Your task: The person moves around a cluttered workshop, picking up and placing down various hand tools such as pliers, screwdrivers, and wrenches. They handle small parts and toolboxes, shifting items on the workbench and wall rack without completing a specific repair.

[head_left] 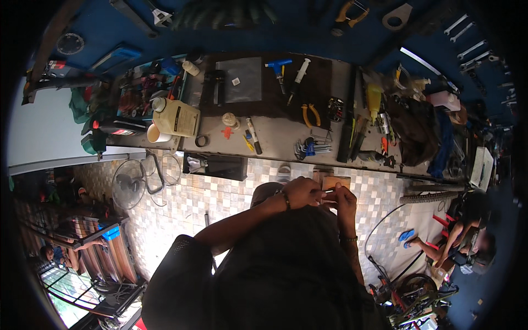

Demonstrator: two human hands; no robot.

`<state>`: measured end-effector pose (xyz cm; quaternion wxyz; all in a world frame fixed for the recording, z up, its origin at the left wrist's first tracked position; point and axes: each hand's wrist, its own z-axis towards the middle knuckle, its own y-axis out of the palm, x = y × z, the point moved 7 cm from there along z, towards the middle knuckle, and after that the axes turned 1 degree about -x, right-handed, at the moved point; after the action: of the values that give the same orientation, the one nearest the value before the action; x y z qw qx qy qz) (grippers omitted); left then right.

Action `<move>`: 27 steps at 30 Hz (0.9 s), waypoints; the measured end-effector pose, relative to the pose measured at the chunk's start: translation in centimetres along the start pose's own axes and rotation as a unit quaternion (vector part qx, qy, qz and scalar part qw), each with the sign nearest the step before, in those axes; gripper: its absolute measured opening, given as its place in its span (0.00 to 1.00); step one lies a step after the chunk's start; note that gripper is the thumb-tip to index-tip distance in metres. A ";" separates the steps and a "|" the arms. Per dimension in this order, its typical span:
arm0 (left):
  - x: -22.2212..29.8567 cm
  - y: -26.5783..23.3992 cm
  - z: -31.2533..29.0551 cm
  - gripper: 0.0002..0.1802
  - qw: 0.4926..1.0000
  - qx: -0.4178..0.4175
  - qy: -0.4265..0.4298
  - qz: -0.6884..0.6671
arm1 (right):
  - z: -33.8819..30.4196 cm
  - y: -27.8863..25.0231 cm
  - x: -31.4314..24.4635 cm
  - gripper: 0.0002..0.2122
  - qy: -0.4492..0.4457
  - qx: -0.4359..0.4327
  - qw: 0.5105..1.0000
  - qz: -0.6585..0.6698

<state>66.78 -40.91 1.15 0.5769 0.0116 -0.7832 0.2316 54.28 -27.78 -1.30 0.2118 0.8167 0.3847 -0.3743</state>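
My left hand [302,192], with a dark bracelet at the wrist, is curled closed in front of my body. Close beside it, my right hand [345,203] pinches with thumb and fingers. A small, thin pale piece [330,191] shows between the two hands; it is too small to tell its kind. Whether the left fingers also grip it is hidden. Just beyond the hands lies a flat tan block [336,181], lower than the bench.
The workbench [220,144] holds a cream jug [177,117], a hex key set [312,148], orange-handled pliers [311,115], a blue-handled tool [279,67] and a syringe [298,78]. An open black drawer [215,167] juts out below. A seated person [462,242] is at right, near a bicycle [412,297].
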 end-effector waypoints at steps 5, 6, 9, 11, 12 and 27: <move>1.0 4.4 1.2 0.22 0.995 -0.016 0.061 -0.072 | -2.0 -2.4 0.8 0.21 0.028 0.065 0.990 0.121; 1.1 5.6 1.6 0.22 0.995 -0.042 0.025 -0.091 | -2.4 -3.0 0.7 0.21 0.031 0.077 0.987 0.136; 3.4 8.8 2.2 0.21 0.981 -0.117 -0.056 -0.145 | -3.9 -6.0 1.8 0.20 0.032 0.124 0.975 0.183; 3.7 11.8 2.7 0.20 0.974 -0.128 -0.042 -0.183 | -4.7 -8.5 2.1 0.21 0.004 0.167 0.971 0.173; 3.6 13.4 3.1 0.20 0.970 -0.132 -0.035 -0.200 | -5.0 -9.9 2.2 0.21 -0.010 0.186 0.968 0.168; -1.6 -8.5 11.9 0.22 0.834 0.479 -0.175 0.213 | -10.7 -38.2 7.0 0.17 -0.150 0.271 0.910 0.275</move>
<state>59.05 -53.38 -0.05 0.2894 0.1599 -0.6451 0.6889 31.99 5.75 -2.25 0.1321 0.8505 -0.0079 -0.5090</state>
